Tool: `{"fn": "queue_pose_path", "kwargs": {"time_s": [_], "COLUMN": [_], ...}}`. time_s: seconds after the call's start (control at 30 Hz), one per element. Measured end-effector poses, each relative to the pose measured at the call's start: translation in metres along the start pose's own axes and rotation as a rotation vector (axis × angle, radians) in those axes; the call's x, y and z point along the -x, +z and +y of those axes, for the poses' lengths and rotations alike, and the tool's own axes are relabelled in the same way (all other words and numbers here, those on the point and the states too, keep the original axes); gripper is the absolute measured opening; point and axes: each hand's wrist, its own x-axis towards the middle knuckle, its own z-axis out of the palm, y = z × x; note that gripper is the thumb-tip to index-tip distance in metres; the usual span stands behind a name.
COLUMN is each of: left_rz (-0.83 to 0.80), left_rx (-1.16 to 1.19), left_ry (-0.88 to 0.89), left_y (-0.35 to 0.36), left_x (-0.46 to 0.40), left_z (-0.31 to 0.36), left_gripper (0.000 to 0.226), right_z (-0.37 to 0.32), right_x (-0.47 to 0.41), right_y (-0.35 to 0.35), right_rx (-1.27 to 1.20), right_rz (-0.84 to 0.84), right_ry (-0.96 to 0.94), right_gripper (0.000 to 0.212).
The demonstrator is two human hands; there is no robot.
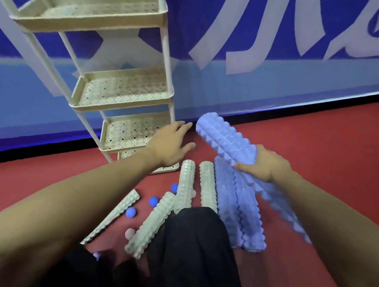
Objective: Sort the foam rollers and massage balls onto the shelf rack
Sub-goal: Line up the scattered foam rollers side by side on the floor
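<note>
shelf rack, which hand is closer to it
Left. The left hand hovers open right beside the shelf rack's lower trays; the right hand holds a blue foam roller farther right.

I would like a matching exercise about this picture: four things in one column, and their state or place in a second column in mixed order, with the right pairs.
Things:
1. blue foam roller
2. left hand
3. white foam rollers
4. top shelf

States:
a. lying on the red floor
b. open, fingers spread, holding nothing
c. held up in the right hand
d. nothing on it

Pairs: 1-c, 2-b, 3-a, 4-d
</note>
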Motion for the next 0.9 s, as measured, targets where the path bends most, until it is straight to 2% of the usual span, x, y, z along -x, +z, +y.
{"fn": "queue_pose_path", "kwargs": {"time_s": [0.1, 0.23, 0.37, 0.47, 0.67, 0.8, 0.9], "left_rz": [-0.083, -0.159, -0.230, -0.264, -0.319, -0.376, -0.390], "left_rx": [0.112, 0.165, 0.213, 0.226, 0.268, 0.253, 0.252], "left_ry": [-0.095, -0.133, -0.211, -0.261, -0.355, -0.389, -0.421], "left_y": [0.043, 0.092, 0.135, 0.163, 0.211, 0.231, 0.234], "left_x": [-0.020, -0.042, -0.051, -0.055, -0.051, -0.042, -0.040], "left_z": [-0.003, -0.016, -0.033, -0.046, -0.072, -0.088, -0.095], "left_gripper": [0.073, 0.073, 0.071, 0.069, 0.065, 0.066, 0.067], "right_z": [0.028, 0.057, 0.073, 0.082, 0.094, 0.097, 0.094], "right_x": [-0.028, -0.069, -0.101, -0.122, -0.153, -0.158, -0.155], "right_y": [0.036, 0.091, 0.134, 0.163, 0.204, 0.220, 0.220], "right_rx": [-0.149, -0.279, -0.348, -0.420, -0.412, -0.336, -0.320], "right_rz": [-0.028, -0.011, -0.046, -0.053, -0.011, -0.094, -0.075], "right_ry": [0.159, 0.275, 0.429, 0.510, 0.582, 0.531, 0.492], "right_gripper": [0.107, 0.116, 0.110, 0.116, 0.109, 0.099, 0.098]}}
